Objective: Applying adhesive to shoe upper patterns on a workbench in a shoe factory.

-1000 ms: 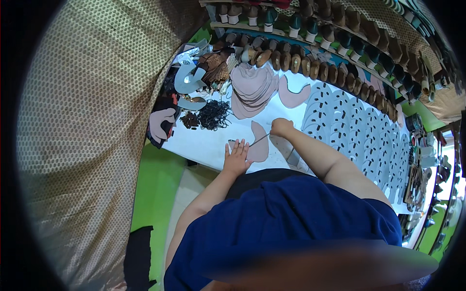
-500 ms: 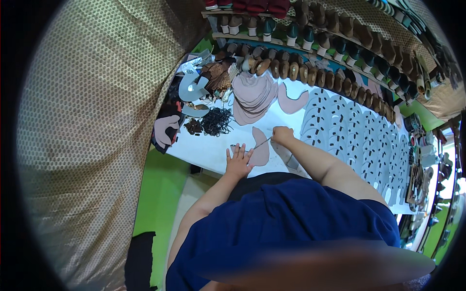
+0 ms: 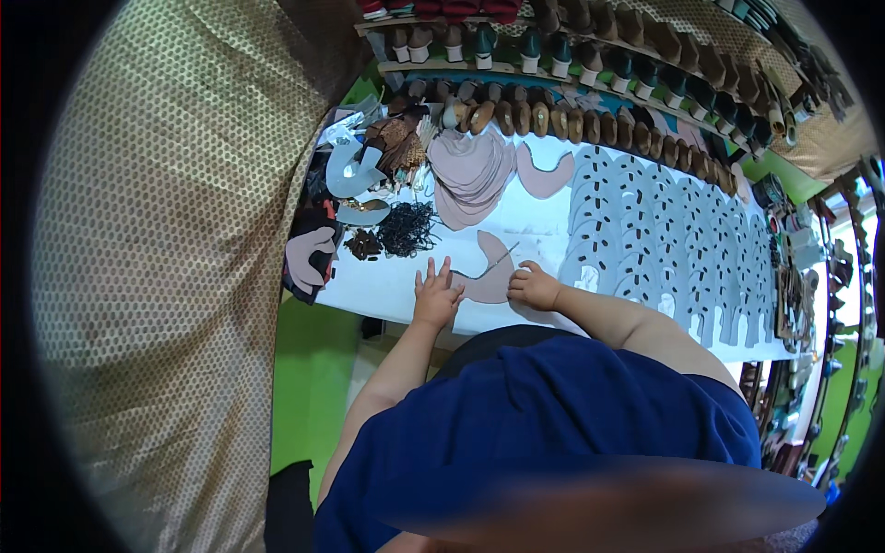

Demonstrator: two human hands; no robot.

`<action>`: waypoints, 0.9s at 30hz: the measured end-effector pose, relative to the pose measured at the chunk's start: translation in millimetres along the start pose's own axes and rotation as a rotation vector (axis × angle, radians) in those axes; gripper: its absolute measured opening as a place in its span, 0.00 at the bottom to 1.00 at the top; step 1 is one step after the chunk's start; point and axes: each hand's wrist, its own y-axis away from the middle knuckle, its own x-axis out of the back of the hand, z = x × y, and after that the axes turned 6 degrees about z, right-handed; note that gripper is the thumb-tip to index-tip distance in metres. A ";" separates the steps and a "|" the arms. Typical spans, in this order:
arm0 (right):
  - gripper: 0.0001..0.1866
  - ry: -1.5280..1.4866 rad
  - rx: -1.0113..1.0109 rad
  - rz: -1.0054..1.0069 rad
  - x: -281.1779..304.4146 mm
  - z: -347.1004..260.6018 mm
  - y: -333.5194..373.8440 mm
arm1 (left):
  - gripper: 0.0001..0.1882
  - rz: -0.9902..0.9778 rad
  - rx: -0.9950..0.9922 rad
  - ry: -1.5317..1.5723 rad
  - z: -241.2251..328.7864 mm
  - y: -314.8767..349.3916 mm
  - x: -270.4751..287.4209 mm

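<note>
- Curved pink piece (image 3: 496,288): lies flat near the front edge of the white table (image 3: 369,302), between both hands; probably placed there for easy reach and firm backing.
- Thin dark strand or slim tool (image 3: 503,259): lies slantwise across the piece; exact kind too small to identify.
- Left hand (image 3: 437,295): spread wide, fingers well apart, at the left end of the piece; shows nothing in its grasp. Seems suited to steadying by light pressure; contact not clear.
- Right hand (image 3: 533,287): curled part-way at the right edge of the piece, apart from the upper end of the strand. Hold on anything small: not discernible.
- Stack of pink pieces (image 3: 470,180): lies farther back, with a single pink piece (image 3: 544,182) to its right; likely set back to leave working room.
- Dark strands (image 3: 406,230): lie heaped beyond the left hand, apparently within reach.
- Grey pieces (image 3: 636,249): overlap in rows at right, presumably to save space.
- Shoes (image 3: 530,48): stand in raised rows behind the table, perhaps to spare its surface.
</note>
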 end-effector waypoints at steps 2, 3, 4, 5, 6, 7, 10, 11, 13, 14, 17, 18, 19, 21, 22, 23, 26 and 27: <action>0.05 0.189 0.061 -0.054 -0.4 -7.1 -3.6 | 0.11 0.062 -0.125 -0.033 -7.6 -2.5 -5.3; 0.05 0.190 0.050 -0.059 0.1 -12.2 -5.2 | 0.08 0.131 -0.239 -0.072 -11.6 -3.0 -9.9; 0.05 0.172 0.002 -0.017 0.3 -17.3 -7.1 | 0.08 0.126 -0.246 -0.064 -14.9 -3.1 -14.7; 0.05 0.157 -0.048 0.025 -0.2 -21.0 -8.5 | 0.07 0.219 -0.310 -0.062 -16.5 -5.7 -16.9; 0.05 0.159 -0.058 0.021 -2.0 -25.9 -9.6 | 0.06 0.312 -0.372 -0.059 -18.5 -8.0 -18.7; 0.05 0.136 -0.148 0.055 -4.3 -32.6 -10.8 | 0.06 0.309 -0.378 -0.053 -22.2 -9.9 -19.5; 0.06 0.052 -0.316 0.080 -8.1 -50.8 -23.5 | 0.06 0.308 -0.393 -0.050 -32.5 -22.3 -3.7; 0.07 -0.011 -0.389 0.075 -9.4 -57.8 -29.2 | 0.07 0.248 -0.375 -0.021 -37.5 -28.3 6.0; 0.07 -0.018 -0.445 0.071 -17.8 -70.3 -43.0 | 0.08 0.187 -0.354 0.006 -50.4 -30.6 17.4; 0.06 -0.079 -0.459 0.004 -19.1 -75.2 -51.9 | 0.10 0.094 -0.347 -0.028 -58.6 -30.9 20.5; 0.04 -0.138 -0.446 -0.029 -21.3 -74.0 -62.9 | 0.16 -0.088 -0.312 -0.067 -68.0 -29.3 23.2; 0.05 -0.152 -0.549 -0.037 -20.0 -67.4 -64.2 | 0.21 -0.111 -0.282 -0.039 -66.3 -27.8 21.8; 0.06 -0.165 -0.652 -0.046 -18.0 -59.6 -65.1 | 0.26 -0.133 -0.251 -0.011 -63.2 -26.3 19.6; 0.07 -0.089 -0.756 0.007 -18.3 -38.7 -59.1 | 0.32 -0.128 -0.280 0.003 -46.7 -20.0 9.3; 0.07 -0.021 -0.785 0.119 -16.3 -26.5 -52.6 | 0.37 -0.122 -0.308 0.017 -36.9 -16.9 3.9; 0.08 0.048 -0.812 0.232 -13.8 -16.4 -47.4 | 0.37 -0.121 -0.310 0.018 -26.3 -15.2 1.0; 0.09 0.060 -0.811 0.040 0.6 -4.0 -45.5 | 0.45 -0.309 -0.284 0.054 -6.9 -9.0 -2.6; 0.09 0.060 -0.808 0.039 3.5 -1.7 -47.0 | 0.46 -0.331 -0.275 0.016 -4.6 -8.7 -3.8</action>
